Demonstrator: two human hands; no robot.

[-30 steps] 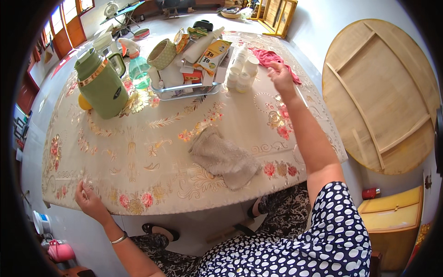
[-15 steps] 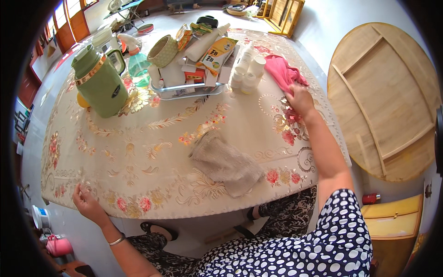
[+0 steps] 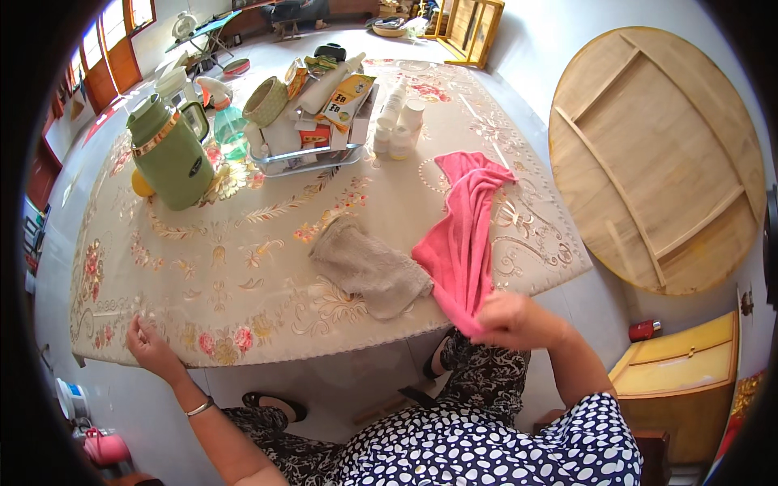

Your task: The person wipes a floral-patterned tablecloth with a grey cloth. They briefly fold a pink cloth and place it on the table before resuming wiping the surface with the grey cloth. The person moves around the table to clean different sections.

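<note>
My right hand (image 3: 514, 321), a little blurred, is closed on the near end of a pink towel (image 3: 465, 227). The towel stretches across the right part of the table and overhangs its near edge by my hand. Left of it, a crumpled grey-beige cloth (image 3: 369, 267) lies on the floral tablecloth (image 3: 243, 275), touching the pink towel. My left hand (image 3: 152, 348) rests at the near left edge of the table, its fingers loosely bent and apart on the tablecloth, with nothing visible in them.
Toward the far side stand a green thermos jug (image 3: 173, 162), a spray bottle (image 3: 232, 130), a glass tray (image 3: 308, 164) heaped with packets and boxes, and several white bottles (image 3: 399, 130). A round wooden tabletop (image 3: 656, 162) leans on the right wall above a yellow cabinet (image 3: 677, 356).
My right hand has pulled the pink towel toward me from the far right, spreading it out down to the near edge. My left hand stays in place. The view has shifted slightly.
</note>
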